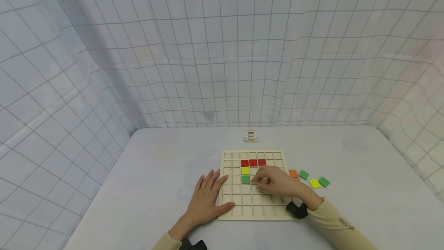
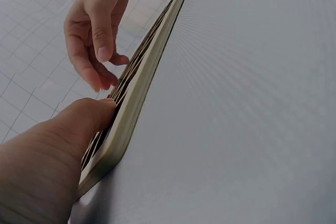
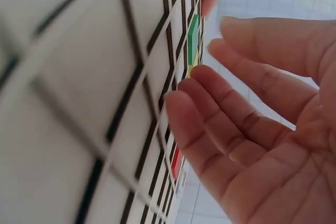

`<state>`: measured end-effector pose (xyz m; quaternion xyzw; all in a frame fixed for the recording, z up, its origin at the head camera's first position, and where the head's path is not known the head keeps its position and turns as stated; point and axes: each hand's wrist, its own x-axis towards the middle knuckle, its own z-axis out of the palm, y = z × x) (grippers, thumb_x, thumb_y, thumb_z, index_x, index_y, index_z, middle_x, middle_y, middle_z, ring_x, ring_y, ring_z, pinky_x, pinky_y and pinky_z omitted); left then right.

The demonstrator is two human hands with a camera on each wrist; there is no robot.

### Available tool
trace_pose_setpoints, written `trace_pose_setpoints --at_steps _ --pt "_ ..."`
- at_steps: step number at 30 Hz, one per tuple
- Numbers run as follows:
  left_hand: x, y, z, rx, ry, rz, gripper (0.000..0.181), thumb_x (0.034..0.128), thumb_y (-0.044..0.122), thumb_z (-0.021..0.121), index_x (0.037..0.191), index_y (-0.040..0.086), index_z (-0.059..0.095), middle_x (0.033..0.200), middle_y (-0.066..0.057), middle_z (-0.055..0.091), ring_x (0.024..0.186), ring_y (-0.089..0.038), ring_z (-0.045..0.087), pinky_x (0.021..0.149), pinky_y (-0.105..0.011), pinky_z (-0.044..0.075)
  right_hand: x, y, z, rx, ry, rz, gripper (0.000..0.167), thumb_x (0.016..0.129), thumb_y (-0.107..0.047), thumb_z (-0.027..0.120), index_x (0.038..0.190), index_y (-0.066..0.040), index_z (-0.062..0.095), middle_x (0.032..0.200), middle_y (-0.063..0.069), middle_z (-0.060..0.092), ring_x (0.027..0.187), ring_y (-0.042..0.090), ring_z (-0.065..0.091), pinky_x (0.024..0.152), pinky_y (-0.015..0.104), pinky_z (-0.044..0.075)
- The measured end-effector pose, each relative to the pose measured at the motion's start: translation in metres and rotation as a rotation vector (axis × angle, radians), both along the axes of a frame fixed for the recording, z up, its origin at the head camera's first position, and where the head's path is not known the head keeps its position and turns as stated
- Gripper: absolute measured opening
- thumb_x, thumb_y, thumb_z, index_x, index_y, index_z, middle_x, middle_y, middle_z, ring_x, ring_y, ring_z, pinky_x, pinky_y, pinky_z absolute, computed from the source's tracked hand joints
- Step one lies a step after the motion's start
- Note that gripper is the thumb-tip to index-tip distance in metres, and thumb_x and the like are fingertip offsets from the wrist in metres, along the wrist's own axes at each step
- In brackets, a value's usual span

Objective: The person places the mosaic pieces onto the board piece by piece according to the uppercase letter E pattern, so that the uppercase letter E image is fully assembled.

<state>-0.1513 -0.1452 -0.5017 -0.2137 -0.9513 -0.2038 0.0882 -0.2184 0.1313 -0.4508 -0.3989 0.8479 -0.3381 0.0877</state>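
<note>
A cream grid board lies flat on the table. Three red tiles form a row in its upper part, with a yellow tile below the leftmost and a green tile below that. My left hand rests spread at the board's left edge, thumb and fingertips over the rim. Just right of the green tile, my right hand is over the board with fingers loosely bent. In the right wrist view its thumb and fingers are apart, and no tile shows between them.
Loose tiles lie right of the board: orange ones partly behind the right hand, a green one, a yellow one and another green one. A small card with a coloured grid pattern lies beyond the board. Gridded white curtains surround the table.
</note>
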Motion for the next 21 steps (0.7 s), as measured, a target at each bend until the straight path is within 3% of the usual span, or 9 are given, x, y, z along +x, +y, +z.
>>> trace_pose_setpoints --at_steps 3,7,12,15,21 --pt "0.0 0.0 0.001 0.003 0.011 -0.005 0.082 0.084 0.067 0.052 0.146 0.015 0.039 0.151 -0.012 0.03 0.14 -0.031 0.02 0.111 -0.05 0.009 0.004 0.017 0.001 -0.046 0.019 -0.019 0.013 0.091 -0.012 0.065 0.103 -0.01 0.07 0.098 -0.005 0.064 0.082 0.007 0.056 0.07 0.025 0.051" --pt "0.001 -0.001 0.001 -0.001 0.018 -0.009 0.082 0.0842 0.066 0.053 0.146 0.015 0.038 0.151 -0.012 0.03 0.14 -0.031 0.02 0.111 -0.05 0.009 0.007 0.042 0.003 -0.037 0.064 -0.143 0.011 0.09 -0.01 0.066 0.1 -0.01 0.071 0.094 -0.006 0.063 0.081 0.007 0.056 0.066 0.026 0.05" --pt "0.001 -0.002 0.002 -0.008 0.017 -0.007 0.082 0.084 0.066 0.053 0.147 0.015 0.038 0.151 -0.012 0.03 0.14 -0.031 0.019 0.111 -0.05 0.009 0.007 0.073 0.008 0.072 0.118 -0.36 0.012 0.086 -0.012 0.07 0.098 -0.009 0.072 0.093 -0.004 0.063 0.083 0.016 0.056 0.07 0.035 0.049" --pt "0.001 -0.002 0.001 -0.005 0.025 -0.01 0.082 0.084 0.066 0.054 0.146 0.015 0.039 0.151 -0.013 0.03 0.14 -0.032 0.021 0.111 -0.051 0.01 0.008 0.088 0.009 0.15 0.152 -0.449 0.013 0.085 -0.014 0.072 0.097 -0.009 0.072 0.092 -0.002 0.062 0.086 0.022 0.055 0.069 0.038 0.047" --pt "0.0 -0.002 -0.002 -0.002 0.031 -0.005 0.082 0.084 0.067 0.052 0.146 0.016 0.039 0.15 -0.012 0.031 0.14 -0.031 0.021 0.111 -0.05 0.009 0.008 0.103 0.006 0.251 0.191 -0.497 0.014 0.08 -0.013 0.075 0.092 -0.007 0.071 0.086 0.001 0.059 0.081 0.024 0.053 0.063 0.037 0.045"
